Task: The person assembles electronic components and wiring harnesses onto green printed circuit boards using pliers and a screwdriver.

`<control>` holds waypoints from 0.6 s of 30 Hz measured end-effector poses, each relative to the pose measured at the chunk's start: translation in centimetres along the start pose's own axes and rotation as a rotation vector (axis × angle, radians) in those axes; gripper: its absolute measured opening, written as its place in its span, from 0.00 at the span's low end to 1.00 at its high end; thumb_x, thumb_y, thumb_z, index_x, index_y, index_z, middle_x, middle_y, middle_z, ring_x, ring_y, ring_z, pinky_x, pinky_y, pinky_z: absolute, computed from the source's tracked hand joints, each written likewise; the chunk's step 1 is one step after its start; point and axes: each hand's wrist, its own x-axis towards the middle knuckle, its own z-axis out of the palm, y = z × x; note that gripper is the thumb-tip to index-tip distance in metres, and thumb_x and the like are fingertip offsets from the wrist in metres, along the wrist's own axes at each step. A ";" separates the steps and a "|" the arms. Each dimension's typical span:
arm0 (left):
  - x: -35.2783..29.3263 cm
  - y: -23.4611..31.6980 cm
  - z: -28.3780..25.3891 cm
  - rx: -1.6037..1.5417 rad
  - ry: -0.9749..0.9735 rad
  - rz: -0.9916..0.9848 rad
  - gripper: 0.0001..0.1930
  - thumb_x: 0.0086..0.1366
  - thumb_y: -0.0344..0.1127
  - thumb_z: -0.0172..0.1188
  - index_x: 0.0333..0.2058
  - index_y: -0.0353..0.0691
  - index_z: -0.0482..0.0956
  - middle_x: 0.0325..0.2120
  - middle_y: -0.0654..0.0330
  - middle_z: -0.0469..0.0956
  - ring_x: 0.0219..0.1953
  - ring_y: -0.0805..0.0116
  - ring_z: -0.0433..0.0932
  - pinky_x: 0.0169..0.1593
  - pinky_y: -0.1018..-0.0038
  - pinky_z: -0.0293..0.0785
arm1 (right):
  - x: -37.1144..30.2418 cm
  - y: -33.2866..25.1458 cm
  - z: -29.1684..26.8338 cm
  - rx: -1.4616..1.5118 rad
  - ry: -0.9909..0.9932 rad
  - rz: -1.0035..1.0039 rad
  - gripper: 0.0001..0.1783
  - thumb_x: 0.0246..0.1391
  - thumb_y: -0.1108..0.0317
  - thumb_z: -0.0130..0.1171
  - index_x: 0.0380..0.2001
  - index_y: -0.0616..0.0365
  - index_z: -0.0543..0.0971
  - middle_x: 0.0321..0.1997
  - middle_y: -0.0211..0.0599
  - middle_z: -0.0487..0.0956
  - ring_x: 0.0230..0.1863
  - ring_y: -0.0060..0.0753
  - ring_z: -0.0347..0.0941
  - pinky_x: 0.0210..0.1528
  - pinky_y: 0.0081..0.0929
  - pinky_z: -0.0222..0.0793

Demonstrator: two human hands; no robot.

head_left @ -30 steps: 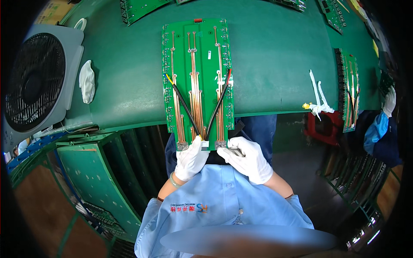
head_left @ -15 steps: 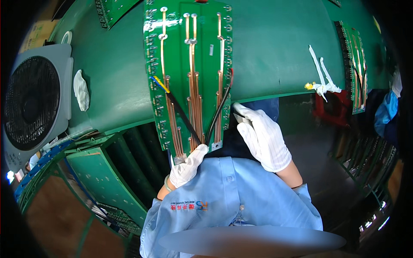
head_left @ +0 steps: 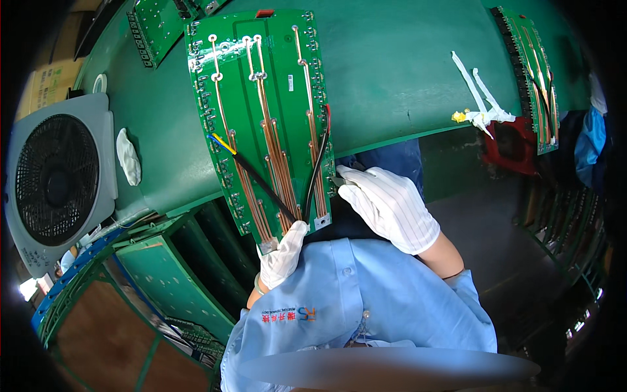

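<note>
A large green circuit board (head_left: 281, 108) with long copper-coloured strips juts over the green table's near edge. Two black wires (head_left: 264, 186) cross its near half; one ends in yellow and blue at the board's left edge. My left hand (head_left: 283, 256), in a white glove, grips the board's near end, thumb on top. Beside the right edge is my right hand (head_left: 392, 208), also gloved. It is closed on a small grey pointed tool (head_left: 338, 180), mostly hidden by the fingers. The tool's tip is at the board's edge; whether it touches, I cannot tell.
On the left stand a grey box fan (head_left: 108, 157) and a crumpled white glove (head_left: 128, 157). More boards lie at the far left (head_left: 153, 32) and far right (head_left: 532, 72). White strips (head_left: 480, 117) lie near the table edge. A green slotted rack (head_left: 173, 268) stands below left.
The view has turned a little, and the board now sits further left and more slanted. My right hand has come closer to its right edge, and more of the tool shows.
</note>
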 end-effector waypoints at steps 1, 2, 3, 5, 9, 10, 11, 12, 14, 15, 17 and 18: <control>-0.5 0.3 0.2 0.053 -0.016 0.043 0.25 0.66 0.33 0.34 0.62 0.38 0.55 0.63 0.67 0.56 0.64 0.78 0.53 0.66 0.75 0.44 | 0.0 0.0 0.0 0.000 0.002 0.000 0.14 0.52 0.65 0.57 0.38 0.65 0.76 0.23 0.39 0.73 0.22 0.37 0.70 0.21 0.30 0.66; -1.0 0.5 0.4 0.107 -0.033 0.086 0.25 0.66 0.33 0.34 0.63 0.38 0.54 0.63 0.66 0.55 0.65 0.77 0.52 0.66 0.76 0.44 | 0.0 0.0 0.0 -0.001 0.003 0.002 0.14 0.52 0.65 0.57 0.38 0.65 0.76 0.23 0.39 0.73 0.22 0.37 0.70 0.21 0.30 0.67; -1.4 0.8 0.4 0.109 -0.033 0.087 0.25 0.66 0.33 0.34 0.63 0.38 0.54 0.63 0.66 0.55 0.65 0.77 0.52 0.66 0.76 0.44 | 0.0 0.0 0.0 -0.001 0.004 0.003 0.14 0.52 0.65 0.57 0.38 0.65 0.76 0.23 0.39 0.73 0.22 0.37 0.70 0.21 0.30 0.67; -1.1 0.5 -0.1 0.197 -0.101 0.146 0.26 0.67 0.34 0.34 0.63 0.36 0.53 0.63 0.64 0.55 0.65 0.76 0.52 0.65 0.78 0.44 | 0.0 0.1 0.1 -0.001 -0.006 -0.005 0.14 0.53 0.65 0.57 0.38 0.65 0.76 0.23 0.39 0.73 0.22 0.37 0.70 0.22 0.30 0.67; 0.6 -0.6 -0.8 0.324 -0.050 0.086 0.25 0.67 0.33 0.34 0.62 0.35 0.53 0.63 0.63 0.55 0.65 0.76 0.52 0.65 0.80 0.44 | 0.0 0.3 0.4 -0.006 0.022 -0.032 0.13 0.53 0.66 0.56 0.37 0.65 0.76 0.23 0.39 0.73 0.22 0.37 0.70 0.22 0.30 0.67; 0.5 -0.6 -0.7 0.375 -0.058 0.129 0.25 0.67 0.32 0.34 0.62 0.34 0.53 0.63 0.62 0.55 0.65 0.75 0.52 0.65 0.80 0.45 | 0.0 0.4 0.4 -0.009 0.023 -0.028 0.13 0.53 0.66 0.56 0.37 0.65 0.76 0.23 0.39 0.73 0.22 0.37 0.70 0.22 0.30 0.67; 0.5 -0.4 -0.5 0.426 -0.064 0.171 0.25 0.66 0.31 0.34 0.62 0.33 0.53 0.63 0.62 0.54 0.65 0.75 0.52 0.65 0.81 0.45 | -0.1 0.4 0.3 -0.031 0.019 -0.008 0.13 0.52 0.66 0.57 0.37 0.65 0.76 0.23 0.39 0.73 0.22 0.37 0.70 0.23 0.30 0.67; 0.6 -0.1 -0.4 0.428 -0.072 0.170 0.25 0.66 0.31 0.34 0.62 0.33 0.53 0.63 0.62 0.54 0.65 0.75 0.52 0.65 0.81 0.45 | 0.0 0.3 0.4 -0.044 0.009 0.003 0.13 0.52 0.66 0.57 0.37 0.65 0.76 0.23 0.39 0.73 0.22 0.37 0.70 0.23 0.30 0.67; 1.0 0.6 0.2 -1.099 0.157 -0.172 0.25 0.66 0.29 0.35 0.61 0.31 0.53 0.63 0.60 0.55 0.64 0.74 0.54 0.65 0.82 0.46 | -0.1 0.2 0.4 -0.025 0.011 -0.005 0.13 0.52 0.66 0.57 0.37 0.66 0.76 0.24 0.39 0.74 0.22 0.37 0.70 0.23 0.30 0.67; 0.9 0.3 -0.2 -1.095 0.155 -0.176 0.25 0.66 0.29 0.35 0.61 0.31 0.53 0.63 0.60 0.55 0.64 0.74 0.54 0.65 0.82 0.46 | -0.1 0.2 0.5 -0.012 0.014 -0.006 0.13 0.52 0.67 0.57 0.37 0.66 0.76 0.25 0.39 0.74 0.23 0.37 0.71 0.24 0.30 0.68; 0.9 -0.5 -0.9 -0.117 -0.071 0.041 0.24 0.65 0.28 0.35 0.61 0.30 0.53 0.62 0.58 0.56 0.64 0.72 0.56 0.65 0.82 0.47 | 0.0 0.3 0.4 0.000 0.023 -0.007 0.13 0.52 0.67 0.57 0.36 0.66 0.76 0.25 0.40 0.75 0.23 0.37 0.71 0.24 0.30 0.68; 1.0 -0.6 -0.8 -0.119 -0.068 0.042 0.24 0.65 0.28 0.35 0.61 0.30 0.53 0.62 0.58 0.56 0.64 0.72 0.56 0.65 0.82 0.47 | 0.0 0.4 0.3 0.013 0.031 -0.011 0.12 0.52 0.67 0.57 0.36 0.66 0.76 0.26 0.40 0.76 0.24 0.38 0.72 0.24 0.30 0.68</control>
